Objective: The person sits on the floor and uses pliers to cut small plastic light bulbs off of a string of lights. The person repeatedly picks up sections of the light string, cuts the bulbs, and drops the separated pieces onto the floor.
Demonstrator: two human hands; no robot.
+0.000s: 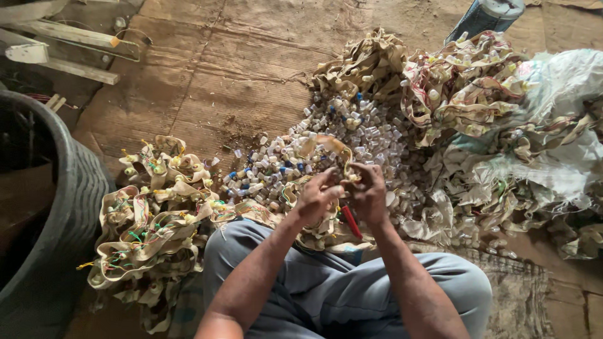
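Seated person working over lap. Left hand (317, 198) and right hand (370, 193) both pinching closed on a tan strip (326, 145) studded with small sockets, arching it taut above the loose bulb-cap heap (352, 135). Red-handled tool (350, 221) tucked under right palm, kept ready. Strip bundle (154, 213) lying near floor's left edge.

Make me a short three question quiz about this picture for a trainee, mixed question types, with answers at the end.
1. True or false: both hands grip the same beige strip.
2. Which hand holds the red-handled tool? A left, B right.
3. What lies in the pile beyond the hands?

Key:
1. True: the left hand and the right hand meet on it.
2. B.
3. Small pale caps, some blue.
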